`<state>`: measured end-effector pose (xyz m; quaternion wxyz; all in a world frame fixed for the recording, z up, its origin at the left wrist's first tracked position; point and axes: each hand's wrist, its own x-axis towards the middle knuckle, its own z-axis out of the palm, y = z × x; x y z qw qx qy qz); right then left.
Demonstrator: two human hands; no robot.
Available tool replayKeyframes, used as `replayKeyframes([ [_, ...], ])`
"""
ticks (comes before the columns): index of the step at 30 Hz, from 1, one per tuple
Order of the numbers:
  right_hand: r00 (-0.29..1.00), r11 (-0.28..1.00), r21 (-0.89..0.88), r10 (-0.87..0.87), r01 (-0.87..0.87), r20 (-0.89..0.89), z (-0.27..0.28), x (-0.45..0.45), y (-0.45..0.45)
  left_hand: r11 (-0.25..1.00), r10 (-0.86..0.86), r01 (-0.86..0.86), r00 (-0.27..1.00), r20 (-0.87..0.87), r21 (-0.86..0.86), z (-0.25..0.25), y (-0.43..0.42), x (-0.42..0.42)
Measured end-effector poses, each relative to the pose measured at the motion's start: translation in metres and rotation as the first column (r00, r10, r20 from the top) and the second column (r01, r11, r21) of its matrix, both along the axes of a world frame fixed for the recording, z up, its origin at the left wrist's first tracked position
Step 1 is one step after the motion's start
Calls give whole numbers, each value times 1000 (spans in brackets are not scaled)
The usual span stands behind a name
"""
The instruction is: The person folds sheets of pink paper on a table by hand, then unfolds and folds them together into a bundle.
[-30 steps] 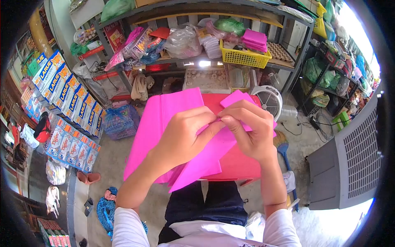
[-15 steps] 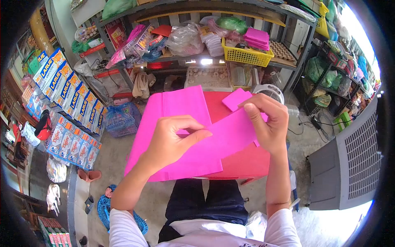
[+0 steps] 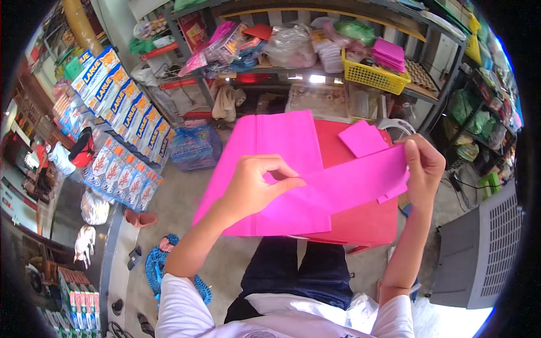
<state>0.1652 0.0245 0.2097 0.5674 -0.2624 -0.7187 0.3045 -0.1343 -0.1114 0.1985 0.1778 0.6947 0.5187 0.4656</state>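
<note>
A long pink strip is stretched above a red table. My right hand pinches its right end between thumb and fingers. At its other end my left hand is closed, thumb against fingertips, on the strip's narrow left part. Beneath my left hand, large pink sheets cover the table's left and middle. Smaller pink pieces lie at the back right of the table, and more show partly behind the strip near my right hand.
Behind the table stands a shelf with bags and a yellow basket. Stacked beer cartons are at the left, beside a blue bag-covered basket. A grey cooler stands at the right.
My hands have moved apart from their earlier meeting point, my right hand going right, and the strip now spans between them. The whole view has shifted, with the table now further right.
</note>
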Motion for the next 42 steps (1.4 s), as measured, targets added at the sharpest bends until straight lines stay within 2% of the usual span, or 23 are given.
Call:
replayKeyframes([
  [7, 994, 997, -57, -56, 51, -99, -6, 23, 23, 994, -27, 29, 999, 26, -106, -12, -6, -15],
  [10, 989, 990, -136, -38, 18, -141, -8, 29, 28, 990, -21, 24, 999, 26, -139, -17, -10, -22],
  [13, 990, 978, -206, -15, -14, -139, -17, 30, 35, 974, -9, 33, 995, 104, -224, -21, -14, -28],
  [16, 986, 982, -187, -27, -5, -167, -25, 24, 36, 955, -72, 64, 997, -17, -291, -30, -13, -46],
  [19, 998, 1000, -24, 16, -17, -62, -11, 12, 14, 994, 72, -87, 974, -216, -63, -20, -13, -42],
  [22, 986, 976, 191, 77, -105, 149, 17, -18, -16, 989, 108, -88, 977, -183, 117, 16, -10, -2],
  [25, 946, 913, 290, 224, -288, 235, 33, -57, -25, 974, 89, -56, 986, -141, 220, 31, 3, 40],
  [27, 917, 880, 314, 265, -356, 298, 41, -74, -29, 995, 14, -1, 993, -120, 104, 31, 10, 43],
  [28, 927, 884, 335, 230, -327, 297, 44, -78, -26, 999, -23, 28, 994, -106, 46, 30, 14, 44],
  [30, 943, 889, 373, 157, -264, 293, 45, -84, -20, 997, 58, -57, 998, -18, 53, 24, 17, 42],
  [31, 975, 909, 394, 48, -133, 217, 45, -85, -20, 996, 80, -82, 994, 74, 26, 16, 18, 36],
  [32, 981, 952, 282, 72, -122, 181, 42, -82, -19, 995, 101, -102, 982, 161, -2, 11, 17, 33],
  [33, 987, 979, 170, 90, -112, 135, 36, -79, -18, 986, 141, -160, 951, 275, 47, 11, 16, 33],
  [34, 985, 989, 31, 144, -147, 96, 28, -77, -13, 982, 151, -178, 938, 312, 59, 9, 16, 29],
  [36, 962, 946, -189, 272, -262, 27, 11, -71, -2, 972, 182, -226, 902, 391, 70, -2, 13, 16],
  [38, 895, 839, -341, 445, -425, -22, 0, -65, 8, 975, 163, -212, 882, 442, 63, -12, 12, 9],
  [41, 851, 779, -344, 468, -525, -239, -4, -76, 4, 985, 137, -171, 864, 485, 26, -17, 8, 12],
  [42, 856, 790, -332, 465, -516, -225, -3, -78, 1, 988, 129, -153, 860, 495, 10, -18, 7, 14],
])
